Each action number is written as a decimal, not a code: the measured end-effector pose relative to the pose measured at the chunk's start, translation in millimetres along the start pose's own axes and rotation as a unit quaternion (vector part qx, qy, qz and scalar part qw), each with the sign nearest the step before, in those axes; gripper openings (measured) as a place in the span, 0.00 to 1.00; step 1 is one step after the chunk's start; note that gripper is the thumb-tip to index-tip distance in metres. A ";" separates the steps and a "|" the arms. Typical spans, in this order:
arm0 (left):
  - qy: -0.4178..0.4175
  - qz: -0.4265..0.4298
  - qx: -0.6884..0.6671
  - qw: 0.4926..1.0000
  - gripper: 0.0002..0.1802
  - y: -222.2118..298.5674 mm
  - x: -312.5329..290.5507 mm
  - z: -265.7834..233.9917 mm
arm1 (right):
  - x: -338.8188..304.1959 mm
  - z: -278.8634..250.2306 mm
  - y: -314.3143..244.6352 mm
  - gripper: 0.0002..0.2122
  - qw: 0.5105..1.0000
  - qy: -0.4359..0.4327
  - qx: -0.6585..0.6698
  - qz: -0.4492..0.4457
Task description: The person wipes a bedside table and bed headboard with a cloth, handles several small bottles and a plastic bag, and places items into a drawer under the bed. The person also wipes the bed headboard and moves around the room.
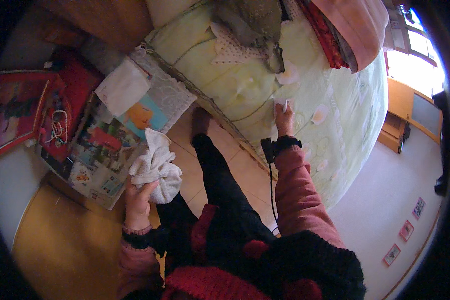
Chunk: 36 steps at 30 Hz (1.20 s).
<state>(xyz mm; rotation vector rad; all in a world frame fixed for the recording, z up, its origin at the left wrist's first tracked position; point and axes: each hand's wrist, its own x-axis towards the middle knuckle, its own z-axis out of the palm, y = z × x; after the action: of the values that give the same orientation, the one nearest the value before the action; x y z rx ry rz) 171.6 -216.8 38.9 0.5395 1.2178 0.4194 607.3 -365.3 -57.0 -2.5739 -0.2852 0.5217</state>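
My left hand (138,202) is closed round a bunched, off-white cloth (157,167), which looks like a small towel. It is held up in front of the cabinet top beside the bed. My right arm reaches out over the bed (265,95), which has a pale green floral cover. The fingers of my right hand (285,121) are closed at a small whitish thing (286,105), too small to name. Whether the hand rests on the cover I cannot tell.
On the left, a cabinet top (117,172) carries pictures, a white sheet (122,87) and a lace cloth (180,95). A red framed picture (17,112) stands beyond a beaded string (60,127). Clothes (250,22) and folded pink bedding (355,25) lie on the bed. A black cable (271,190) hangs by my right arm.
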 end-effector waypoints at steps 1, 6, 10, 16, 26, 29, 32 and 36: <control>0.002 -0.009 0.001 1.000 0.35 -0.2 -0.4 -0.9 | 5.5 -0.5 3.4 0.13 0.998 0.002 0.055 0.024; 0.005 -0.006 0.007 1.000 0.35 -0.2 1.0 -4.5 | 18.8 -10.1 20.3 0.25 0.956 0.127 -0.265 -0.013; -0.009 -0.006 0.007 1.000 0.34 0.3 3.0 -4.6 | 22.8 -13.3 25.5 0.36 0.989 0.098 -0.111 -0.005; -0.011 -0.003 -0.004 1.000 0.38 3.0 1.6 0.1 | 22.1 -10.4 18.8 0.18 0.990 0.004 -0.128 -0.064; -0.002 0.010 -0.040 0.999 0.35 20.6 -8.2 -4.3 | -26.0 9.4 -21.3 0.12 0.969 -0.041 0.242 -0.030; 0.010 0.103 -0.021 0.994 0.35 23.7 -2.9 -13.0 | -68.4 13.7 -64.3 0.11 0.941 -0.202 0.270 0.003; 0.006 0.121 -0.069 0.990 0.36 34.9 10.4 -28.5 | -121.0 30.4 -120.2 0.11 0.931 -0.260 0.257 -0.007; 0.087 0.266 0.158 0.947 0.38 48.0 20.1 -35.7 | -183.4 64.1 -172.6 0.10 0.884 -0.338 0.322 0.022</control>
<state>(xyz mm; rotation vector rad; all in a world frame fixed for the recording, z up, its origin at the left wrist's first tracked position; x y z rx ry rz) 142.7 -160.8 43.4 1.1384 1.3097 0.7443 397.2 -243.8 35.8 -1.6872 -0.2270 1.2847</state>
